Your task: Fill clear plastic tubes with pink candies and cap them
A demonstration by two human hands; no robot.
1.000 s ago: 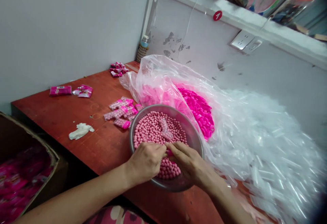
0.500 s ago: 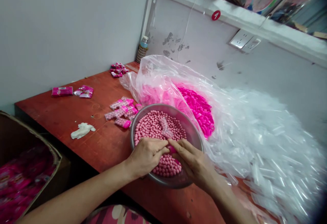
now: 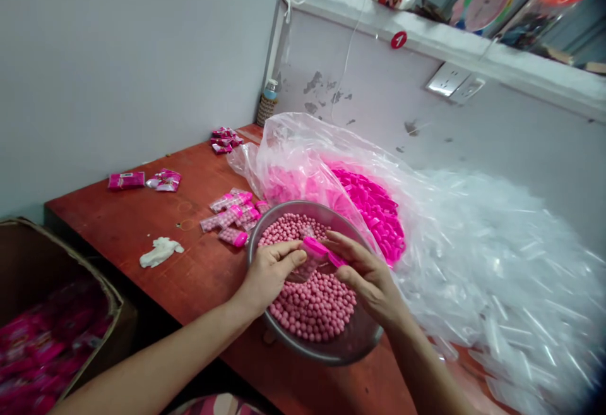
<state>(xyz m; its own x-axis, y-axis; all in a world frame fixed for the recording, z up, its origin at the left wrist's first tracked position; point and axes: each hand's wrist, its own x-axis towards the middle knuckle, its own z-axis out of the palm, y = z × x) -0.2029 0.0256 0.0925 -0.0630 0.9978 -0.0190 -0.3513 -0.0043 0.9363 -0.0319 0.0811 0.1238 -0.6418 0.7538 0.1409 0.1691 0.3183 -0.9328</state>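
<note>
At the far left, a cardboard box [image 3: 116, 339] of pink packets [image 3: 42, 345] stands beside the red surface [image 3: 203, 282]. The view has tilted a little since half a second ago, so everything sits slightly lower in it, but the white crumpled piece [image 3: 161, 252] and the small group of filled tubes [image 3: 222, 218] appear to lie as before.

Next comes the left hand [image 3: 267, 276], its grip closed on a clear container [image 3: 305, 266] between thumb and fingers, above the pink beads [image 3: 315, 317] in the metal bowl [image 3: 331, 357]. Earlier the two hands nearly met and hid most of this container; now its clear body shows, with its pink cap [image 3: 315, 247] and the raised flap [image 3: 336, 258]. The tube previously in plain sight on the beads is now mostly blocked by the hands.

The right hand [image 3: 372, 279] has opened out, fingers and thumb parted around the flap; whether its grip pinches it, I cannot tell. Further right, bright pink pieces [image 3: 374, 213] in a plastic bag [image 3: 284, 127] and the heap of clear tubes [image 3: 502, 263] look unchanged.
</note>
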